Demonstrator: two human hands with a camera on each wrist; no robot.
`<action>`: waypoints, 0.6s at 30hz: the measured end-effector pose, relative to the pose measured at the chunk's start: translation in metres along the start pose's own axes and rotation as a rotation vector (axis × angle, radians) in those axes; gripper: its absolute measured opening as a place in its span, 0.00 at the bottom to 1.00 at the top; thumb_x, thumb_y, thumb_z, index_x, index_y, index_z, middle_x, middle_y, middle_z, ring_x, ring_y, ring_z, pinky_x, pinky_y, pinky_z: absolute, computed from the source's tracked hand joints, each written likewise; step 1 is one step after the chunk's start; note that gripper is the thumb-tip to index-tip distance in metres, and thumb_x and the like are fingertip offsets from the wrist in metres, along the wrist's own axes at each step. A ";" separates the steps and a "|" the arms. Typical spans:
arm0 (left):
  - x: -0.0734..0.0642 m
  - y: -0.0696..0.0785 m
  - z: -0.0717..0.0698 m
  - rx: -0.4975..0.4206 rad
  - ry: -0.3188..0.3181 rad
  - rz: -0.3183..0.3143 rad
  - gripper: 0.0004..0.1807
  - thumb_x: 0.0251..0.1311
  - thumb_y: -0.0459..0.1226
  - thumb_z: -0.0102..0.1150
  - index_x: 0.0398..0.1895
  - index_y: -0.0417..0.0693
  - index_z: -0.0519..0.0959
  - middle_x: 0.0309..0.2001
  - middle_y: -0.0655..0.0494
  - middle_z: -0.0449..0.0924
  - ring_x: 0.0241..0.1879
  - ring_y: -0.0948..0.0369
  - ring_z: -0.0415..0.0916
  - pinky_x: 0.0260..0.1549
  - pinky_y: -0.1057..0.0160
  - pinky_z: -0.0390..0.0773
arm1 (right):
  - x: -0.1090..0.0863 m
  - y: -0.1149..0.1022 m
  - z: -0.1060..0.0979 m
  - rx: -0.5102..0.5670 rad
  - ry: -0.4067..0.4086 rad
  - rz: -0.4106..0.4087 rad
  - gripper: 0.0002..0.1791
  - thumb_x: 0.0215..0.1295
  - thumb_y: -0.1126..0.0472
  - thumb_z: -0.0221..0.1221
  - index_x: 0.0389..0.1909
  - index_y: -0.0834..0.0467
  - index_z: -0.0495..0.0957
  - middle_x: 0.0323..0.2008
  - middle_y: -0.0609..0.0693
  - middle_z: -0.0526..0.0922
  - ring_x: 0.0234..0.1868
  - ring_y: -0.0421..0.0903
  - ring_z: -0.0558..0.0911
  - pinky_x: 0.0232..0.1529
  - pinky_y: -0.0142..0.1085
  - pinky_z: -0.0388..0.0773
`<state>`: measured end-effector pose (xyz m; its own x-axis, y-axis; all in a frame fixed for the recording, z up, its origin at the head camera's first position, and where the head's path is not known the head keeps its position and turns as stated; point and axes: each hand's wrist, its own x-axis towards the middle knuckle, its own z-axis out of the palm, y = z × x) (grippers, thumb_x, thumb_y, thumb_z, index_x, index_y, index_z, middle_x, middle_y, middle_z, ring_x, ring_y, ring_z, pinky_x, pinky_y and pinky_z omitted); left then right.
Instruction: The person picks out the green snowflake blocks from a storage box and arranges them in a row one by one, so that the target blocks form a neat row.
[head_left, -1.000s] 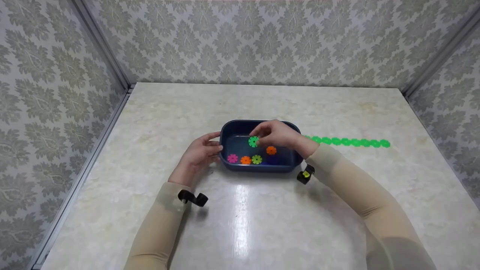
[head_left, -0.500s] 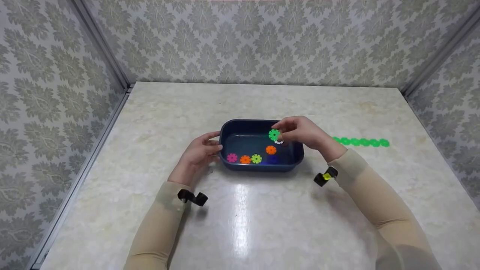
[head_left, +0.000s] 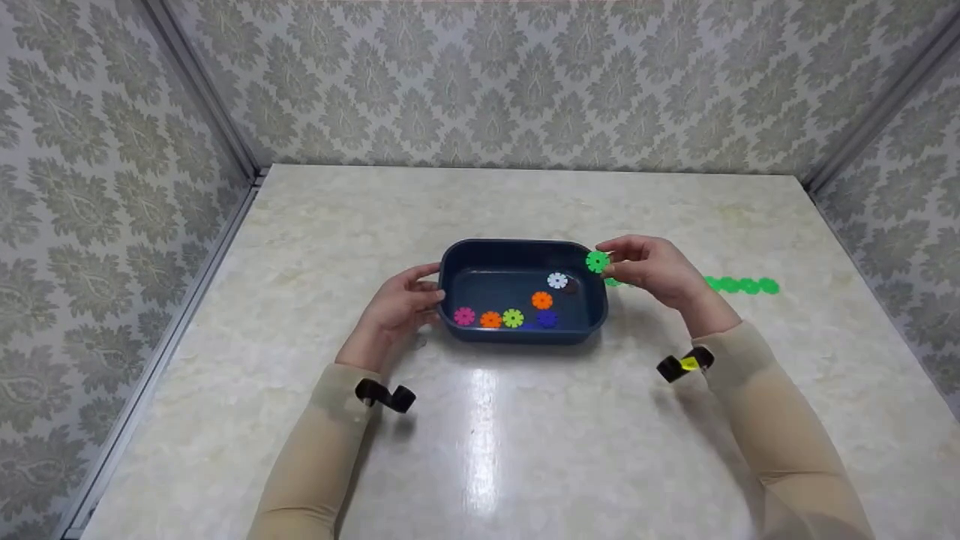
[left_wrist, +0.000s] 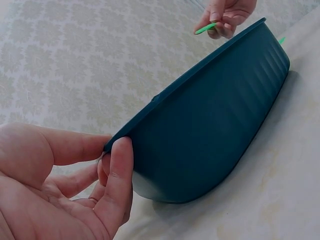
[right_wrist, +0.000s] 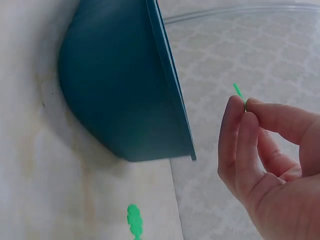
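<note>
My right hand (head_left: 656,271) pinches a green notched plastic disc (head_left: 598,262) between thumb and fingertips. In the head view the disc overlaps the right rim of a dark blue rectangular basin (head_left: 495,283); in the right wrist view the same disc (right_wrist: 238,90) shows edge-on, above rim height. The left hand (head_left: 401,304) grips the basin's left end, its thumb and fingers at the rim in the left wrist view. Inside the basin lie a white disc (head_left: 557,280), two orange ones, a pink disc (head_left: 464,316), a yellow-green disc (head_left: 513,318) and a dark blue disc (head_left: 547,319).
A row of green discs (head_left: 746,286) runs along the table (head_left: 360,217) to the right of the basin, partly hidden behind the right hand. Patterned walls (head_left: 480,82) border the table at the back and sides. Each sleeve carries a small black wrist camera.
My right hand has moved right with the green disc, from over the basin's middle to its right rim. The white and dark blue discs now show fully. The left hand has stayed put.
</note>
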<state>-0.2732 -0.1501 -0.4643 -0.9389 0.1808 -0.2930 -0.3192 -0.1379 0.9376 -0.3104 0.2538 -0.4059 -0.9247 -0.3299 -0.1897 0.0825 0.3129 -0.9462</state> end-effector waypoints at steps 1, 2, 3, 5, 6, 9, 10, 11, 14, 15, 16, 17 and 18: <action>0.000 0.000 0.000 -0.004 -0.006 0.003 0.33 0.69 0.25 0.56 0.76 0.44 0.64 0.43 0.54 0.73 0.31 0.64 0.76 0.32 0.64 0.80 | -0.002 0.002 -0.003 0.010 0.005 -0.002 0.27 0.69 0.66 0.64 0.68 0.67 0.72 0.41 0.47 0.77 0.43 0.38 0.85 0.50 0.30 0.83; 0.000 0.000 0.000 -0.009 -0.011 0.007 0.33 0.69 0.24 0.56 0.77 0.44 0.64 0.43 0.54 0.73 0.31 0.64 0.76 0.32 0.64 0.80 | -0.004 0.004 -0.006 0.027 0.013 -0.001 0.28 0.69 0.66 0.64 0.68 0.67 0.72 0.40 0.47 0.77 0.44 0.38 0.85 0.51 0.30 0.83; 0.000 -0.001 0.000 -0.013 -0.016 0.009 0.33 0.69 0.24 0.56 0.77 0.43 0.64 0.43 0.54 0.73 0.31 0.64 0.76 0.32 0.64 0.79 | -0.006 0.006 -0.009 0.043 0.021 -0.002 0.28 0.70 0.66 0.64 0.68 0.67 0.71 0.40 0.46 0.77 0.44 0.38 0.86 0.52 0.30 0.83; 0.000 0.000 0.000 -0.013 -0.016 0.006 0.33 0.69 0.24 0.56 0.77 0.44 0.64 0.43 0.54 0.73 0.31 0.64 0.76 0.32 0.65 0.80 | -0.009 0.011 -0.016 0.070 0.039 0.002 0.27 0.70 0.66 0.64 0.68 0.65 0.72 0.40 0.46 0.77 0.45 0.38 0.86 0.53 0.29 0.83; 0.000 0.000 0.000 -0.012 -0.015 0.003 0.33 0.69 0.24 0.56 0.77 0.44 0.64 0.43 0.55 0.73 0.31 0.64 0.76 0.32 0.65 0.80 | -0.011 0.013 -0.020 0.080 0.049 0.005 0.26 0.70 0.66 0.64 0.68 0.63 0.73 0.41 0.45 0.77 0.45 0.38 0.86 0.53 0.29 0.82; -0.001 0.001 0.001 -0.008 -0.011 -0.001 0.33 0.69 0.24 0.56 0.77 0.44 0.64 0.43 0.54 0.73 0.31 0.64 0.77 0.31 0.65 0.80 | -0.015 0.020 -0.032 0.129 0.073 0.005 0.22 0.72 0.67 0.62 0.65 0.58 0.76 0.41 0.43 0.77 0.45 0.37 0.86 0.54 0.28 0.82; -0.001 0.001 0.001 -0.007 -0.010 -0.002 0.33 0.69 0.24 0.56 0.77 0.44 0.64 0.43 0.54 0.74 0.31 0.64 0.77 0.31 0.65 0.80 | -0.017 0.023 -0.036 0.139 0.082 0.005 0.21 0.72 0.67 0.60 0.65 0.57 0.76 0.41 0.42 0.77 0.44 0.37 0.86 0.54 0.27 0.82; -0.001 0.001 0.001 -0.006 -0.008 -0.002 0.33 0.69 0.24 0.56 0.76 0.44 0.64 0.43 0.54 0.74 0.31 0.64 0.77 0.31 0.65 0.80 | -0.019 0.025 -0.040 0.144 0.092 0.004 0.21 0.73 0.68 0.60 0.64 0.56 0.76 0.41 0.42 0.78 0.44 0.37 0.86 0.54 0.27 0.81; -0.001 0.002 0.001 -0.003 -0.004 -0.003 0.33 0.69 0.24 0.56 0.76 0.44 0.64 0.43 0.54 0.74 0.31 0.64 0.77 0.31 0.64 0.80 | -0.024 0.032 -0.053 0.166 0.127 0.000 0.22 0.74 0.69 0.58 0.66 0.59 0.74 0.41 0.41 0.79 0.43 0.36 0.86 0.53 0.25 0.81; -0.001 0.001 0.001 -0.003 -0.003 -0.003 0.33 0.69 0.24 0.56 0.76 0.44 0.64 0.43 0.54 0.74 0.31 0.64 0.77 0.31 0.64 0.80 | -0.026 0.034 -0.057 0.170 0.143 -0.001 0.22 0.74 0.68 0.58 0.67 0.60 0.74 0.41 0.42 0.79 0.43 0.36 0.86 0.53 0.25 0.81; -0.001 0.001 0.001 -0.003 -0.002 -0.003 0.33 0.69 0.24 0.57 0.76 0.44 0.65 0.43 0.54 0.74 0.31 0.64 0.77 0.32 0.64 0.80 | -0.028 0.036 -0.061 0.180 0.157 -0.002 0.23 0.73 0.68 0.59 0.67 0.60 0.73 0.41 0.42 0.79 0.42 0.36 0.87 0.52 0.25 0.82; -0.001 0.001 0.001 -0.003 -0.001 -0.003 0.33 0.69 0.24 0.57 0.76 0.44 0.65 0.43 0.54 0.74 0.32 0.64 0.77 0.32 0.64 0.81 | -0.030 0.038 -0.065 0.189 0.171 -0.001 0.23 0.73 0.68 0.60 0.67 0.60 0.73 0.41 0.42 0.80 0.42 0.36 0.87 0.51 0.24 0.82; -0.001 0.001 0.000 -0.003 0.000 -0.004 0.33 0.68 0.24 0.57 0.76 0.44 0.65 0.43 0.54 0.74 0.32 0.64 0.77 0.32 0.64 0.81 | -0.032 0.040 -0.069 0.200 0.186 -0.001 0.22 0.73 0.68 0.60 0.66 0.59 0.74 0.41 0.42 0.80 0.42 0.36 0.87 0.51 0.24 0.82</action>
<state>-0.2722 -0.1500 -0.4632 -0.9376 0.1813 -0.2966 -0.3231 -0.1401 0.9359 -0.3033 0.3381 -0.4198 -0.9756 -0.1550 -0.1551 0.1365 0.1245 -0.9828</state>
